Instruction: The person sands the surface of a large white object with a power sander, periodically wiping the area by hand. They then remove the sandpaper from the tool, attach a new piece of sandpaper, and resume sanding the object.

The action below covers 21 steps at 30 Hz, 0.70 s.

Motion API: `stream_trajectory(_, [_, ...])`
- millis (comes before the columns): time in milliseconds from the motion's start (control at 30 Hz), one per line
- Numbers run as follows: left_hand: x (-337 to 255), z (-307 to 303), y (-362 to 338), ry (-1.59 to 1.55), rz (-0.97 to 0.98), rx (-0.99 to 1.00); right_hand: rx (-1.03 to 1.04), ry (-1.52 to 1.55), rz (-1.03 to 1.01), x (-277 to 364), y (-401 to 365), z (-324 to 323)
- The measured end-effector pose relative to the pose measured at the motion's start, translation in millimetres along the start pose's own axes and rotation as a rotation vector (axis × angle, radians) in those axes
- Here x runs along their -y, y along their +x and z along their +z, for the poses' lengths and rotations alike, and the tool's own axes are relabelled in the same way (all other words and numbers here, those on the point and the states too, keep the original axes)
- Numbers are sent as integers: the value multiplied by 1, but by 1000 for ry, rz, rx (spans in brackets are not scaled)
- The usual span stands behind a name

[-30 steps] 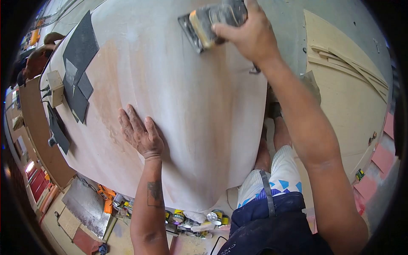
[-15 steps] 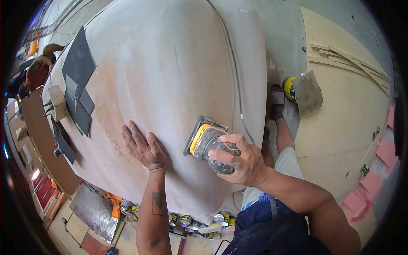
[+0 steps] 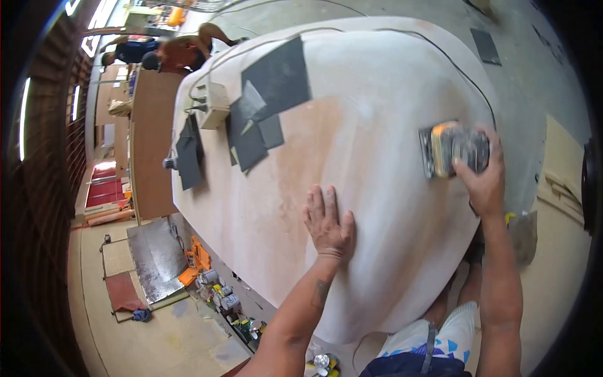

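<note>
A large, smooth, whitish curved panel (image 3: 377, 251) with brownish patches fills the middle of the head view. Flat on its surface rests my left hand (image 3: 329, 223), fingers spread and holding nothing. My right hand (image 3: 488, 182) is wrapped round an electric sander (image 3: 461, 149) with an orange band and a dusty dark body. The sander's square pad lies against the panel near its right side. A dark cord (image 3: 468, 72) runs over the panel's upper right edge down toward the sander. Part of my right hand's grip is hidden behind the tool.
Dark sandpaper sheets (image 3: 276, 75) and a power socket box (image 3: 215, 105) lie on the panel's left part. Two people are beyond it, one person (image 3: 179, 53) nearer. Cans (image 3: 229, 301) and an orange tool (image 3: 198, 259) stand below left. Plywood (image 3: 559, 154) is at right.
The view has swung left, so the panel and sandpaper appear further right. My right hand has moved the sander away across the panel, up and right. My left hand still lies flat.
</note>
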<state>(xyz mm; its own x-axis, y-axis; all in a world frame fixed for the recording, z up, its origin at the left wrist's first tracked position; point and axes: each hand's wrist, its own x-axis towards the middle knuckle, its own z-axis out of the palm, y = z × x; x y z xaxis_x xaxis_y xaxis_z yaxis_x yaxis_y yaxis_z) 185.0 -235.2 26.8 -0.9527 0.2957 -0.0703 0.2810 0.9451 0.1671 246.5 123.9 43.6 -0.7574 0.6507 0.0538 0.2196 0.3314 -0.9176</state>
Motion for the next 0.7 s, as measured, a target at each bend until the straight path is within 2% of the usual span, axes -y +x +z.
stream_trajectory(200, [-5,-7,0,-28,-44,38,142,-23,-85,12,-115,-2])
stream_trajectory(367, [1,-3,-1,7,7,-12,240,43,-107,14,-208,-5])
stream_trajectory(533, [-4,-8,-1,9,-15,28,141,46,-83,-3,-182,4])
stream_trajectory(700, [-7,-13,-2,17,-27,46,16,-95,-38,-8,-63,4])
